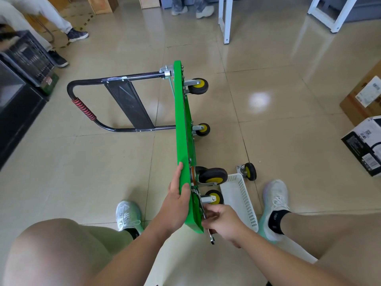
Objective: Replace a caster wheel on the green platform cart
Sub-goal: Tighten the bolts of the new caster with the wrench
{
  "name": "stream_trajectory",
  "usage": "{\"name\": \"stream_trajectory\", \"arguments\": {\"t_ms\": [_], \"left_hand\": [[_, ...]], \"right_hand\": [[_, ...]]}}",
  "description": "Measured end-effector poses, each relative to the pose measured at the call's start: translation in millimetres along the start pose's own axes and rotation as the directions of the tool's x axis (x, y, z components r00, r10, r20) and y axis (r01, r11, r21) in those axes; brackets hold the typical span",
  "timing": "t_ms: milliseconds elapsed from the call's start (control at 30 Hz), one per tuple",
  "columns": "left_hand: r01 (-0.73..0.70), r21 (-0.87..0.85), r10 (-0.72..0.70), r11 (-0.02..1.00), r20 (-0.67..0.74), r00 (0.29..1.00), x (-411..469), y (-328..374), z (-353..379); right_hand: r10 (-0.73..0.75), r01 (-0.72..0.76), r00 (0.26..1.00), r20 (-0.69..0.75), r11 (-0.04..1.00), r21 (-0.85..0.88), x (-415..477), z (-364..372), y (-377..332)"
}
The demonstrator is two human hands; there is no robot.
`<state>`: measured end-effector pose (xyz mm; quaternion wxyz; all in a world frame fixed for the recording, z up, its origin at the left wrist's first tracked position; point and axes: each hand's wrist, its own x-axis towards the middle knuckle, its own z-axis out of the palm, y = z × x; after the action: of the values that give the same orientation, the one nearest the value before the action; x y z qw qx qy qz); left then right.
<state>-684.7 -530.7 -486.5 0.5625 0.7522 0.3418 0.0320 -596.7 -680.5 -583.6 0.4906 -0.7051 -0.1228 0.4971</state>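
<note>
While left hand (177, 200) holds cart (182, 124), right hand (222, 221) grips wrench (211, 236), labels (369, 92) illegible

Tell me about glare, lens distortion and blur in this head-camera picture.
Head view: a bright glare patch sits on the floor tiles beside the green platform cart; wide-angle distortion bows the tile joints and tilts the white table legs toward the edges; shadows are soft; the right hand and its wrench look slightly smeared.

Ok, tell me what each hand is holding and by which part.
Left hand grips the green platform by its raised edge, near end. Right hand holds a wrench around mid-shaft; its working end is hidden.
</note>
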Motion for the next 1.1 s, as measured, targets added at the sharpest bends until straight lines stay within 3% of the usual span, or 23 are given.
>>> {"name": "stream_trajectory", "arguments": {"t_ms": [367, 700, 1100], "left_hand": [[-0.006, 0.000, 0.006, 1.000, -0.012, 1.000, 0, 0, 1], [-0.015, -0.025, 0.015, 1.000, -0.008, 1.000, 0, 0, 1], [-0.008, -0.022, 0.008, 1.000, 0.002, 1.000, 0, 2, 0]], "right_hand": [[-0.021, 0.021, 1.000, -0.010, 1.000, 0.009, 35, 1, 18], [-0.020, 0.020, 1.000, 0.006, 0.999, 0.033, -2, 8, -8], [0.144, -0.157, 0.987, 0.064, 0.942, 0.296, -36, 14, -50]]}}
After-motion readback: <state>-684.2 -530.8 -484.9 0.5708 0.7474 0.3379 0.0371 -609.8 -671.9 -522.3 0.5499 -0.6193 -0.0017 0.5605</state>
